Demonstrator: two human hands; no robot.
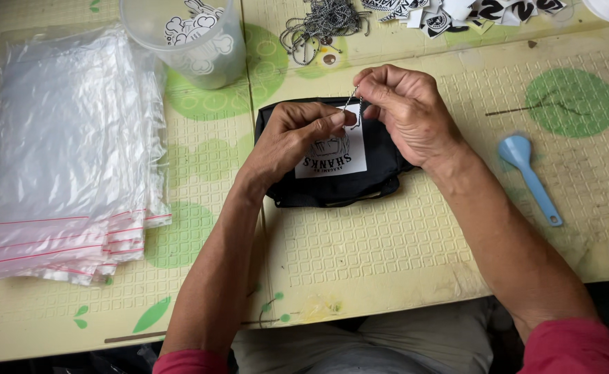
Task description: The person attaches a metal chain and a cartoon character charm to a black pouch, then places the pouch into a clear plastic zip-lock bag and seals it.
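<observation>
A small black pouch (380, 173) with a white printed label (349, 154) lies on the pale yellow mat in front of me. My left hand (290, 138) rests over the pouch, its thumb and forefinger pinching a thin metal ball chain (351, 100). My right hand (408, 111) pinches the same chain from the other side, just above the pouch's top edge. Both hands meet at the chain; what it attaches to is hidden by my fingers.
A thick stack of clear zip bags (62, 152) lies at the left. A clear plastic cup (193, 38) with printed stickers stands at the back. A pile of ball chains (321, 21) and cut-out stickers (470, 12) lie behind. A blue plastic spoon (529, 176) lies right.
</observation>
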